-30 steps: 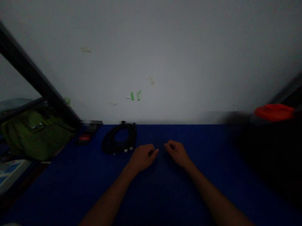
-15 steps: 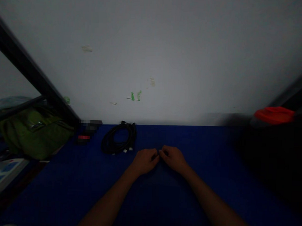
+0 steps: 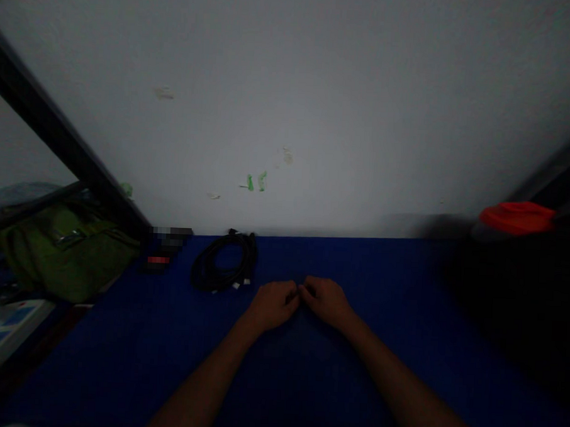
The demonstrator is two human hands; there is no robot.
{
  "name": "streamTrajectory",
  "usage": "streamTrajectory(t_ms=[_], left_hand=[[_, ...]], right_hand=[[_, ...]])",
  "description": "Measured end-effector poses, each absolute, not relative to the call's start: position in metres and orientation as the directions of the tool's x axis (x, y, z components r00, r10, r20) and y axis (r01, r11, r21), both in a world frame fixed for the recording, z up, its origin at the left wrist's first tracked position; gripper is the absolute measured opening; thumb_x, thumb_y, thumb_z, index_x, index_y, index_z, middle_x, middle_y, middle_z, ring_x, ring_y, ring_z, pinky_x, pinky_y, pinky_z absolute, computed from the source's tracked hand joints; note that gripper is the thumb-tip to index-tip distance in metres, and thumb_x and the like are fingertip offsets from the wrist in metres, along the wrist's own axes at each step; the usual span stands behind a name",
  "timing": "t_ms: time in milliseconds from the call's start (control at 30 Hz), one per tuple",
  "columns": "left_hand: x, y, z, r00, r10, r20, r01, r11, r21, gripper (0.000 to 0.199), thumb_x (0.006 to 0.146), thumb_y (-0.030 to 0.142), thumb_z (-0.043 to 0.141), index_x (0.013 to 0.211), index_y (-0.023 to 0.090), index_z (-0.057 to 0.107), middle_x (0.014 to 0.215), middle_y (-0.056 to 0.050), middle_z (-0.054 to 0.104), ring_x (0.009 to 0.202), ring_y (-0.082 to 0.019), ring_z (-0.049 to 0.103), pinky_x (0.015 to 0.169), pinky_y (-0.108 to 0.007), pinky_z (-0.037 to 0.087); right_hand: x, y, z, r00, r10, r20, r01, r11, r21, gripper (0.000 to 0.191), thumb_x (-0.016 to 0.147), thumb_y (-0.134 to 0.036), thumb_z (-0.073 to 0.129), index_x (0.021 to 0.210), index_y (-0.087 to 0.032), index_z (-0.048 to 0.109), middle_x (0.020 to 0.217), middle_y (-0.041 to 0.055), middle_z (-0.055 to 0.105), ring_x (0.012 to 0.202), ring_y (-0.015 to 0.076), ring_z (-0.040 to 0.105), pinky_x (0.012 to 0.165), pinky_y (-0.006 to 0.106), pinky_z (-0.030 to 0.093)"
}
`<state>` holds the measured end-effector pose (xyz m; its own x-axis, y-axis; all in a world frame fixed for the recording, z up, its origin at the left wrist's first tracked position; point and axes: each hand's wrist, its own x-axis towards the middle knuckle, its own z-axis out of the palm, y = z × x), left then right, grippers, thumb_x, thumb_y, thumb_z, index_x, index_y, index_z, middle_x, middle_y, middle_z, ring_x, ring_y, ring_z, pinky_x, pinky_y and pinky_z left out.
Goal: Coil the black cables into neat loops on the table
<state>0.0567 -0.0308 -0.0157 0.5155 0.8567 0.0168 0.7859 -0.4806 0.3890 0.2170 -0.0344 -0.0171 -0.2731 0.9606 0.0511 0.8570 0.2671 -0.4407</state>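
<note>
We find the left hand [image 3: 274, 305] and right hand [image 3: 326, 301] curled, meeting at the fingertips, any grip unconfirmed; the black cable coil [image 3: 223, 264] lies untouched on the blue counter [image 3: 358, 261].

The setting is reading as a domestic room: a scuffed plaster wall [image 3: 347, 96] bearing green tape residue [image 3: 256, 181] is rising behind a blue-covered surface [image 3: 118, 357], with a green fabric bag [image 3: 66, 254] resting nearby.

The coiled black cable [image 3: 201, 271] has a smooth, dull, rubbery sheath, and the blue table covering [image 3: 118, 363] looks like matt cloth. The green bag [image 3: 66, 257] is fabric, and the painted wall [image 3: 365, 116] is matt and slightly rough.
</note>
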Motion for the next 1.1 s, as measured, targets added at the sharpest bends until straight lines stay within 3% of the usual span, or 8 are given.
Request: streamTrajectory(t_ms=[1100], left_hand=[[0.0582, -0.0316, -0.0118, 0.518, 0.856, -0.008, 0.798, -0.479, 0.366, 0.018, 0.084, 0.030, 0.040, 0.077, 0.020, 0.053, 0.077, -0.001, 0.063, 0.069, -0.015, 0.057, 0.056, -0.023, 0.032]], right_hand=[[0.2177, -0.0343, -0.0202, -0.285, 0.957, 0.056, 0.871, 0.283, -0.402, 0.024, 0.087, -0.031, 0.043, 0.074, -0.018, 0.058, 0.069, 0.0019, 0.061, 0.061, 0.0124, 0.052, 0.051, 0.023, 0.021]])
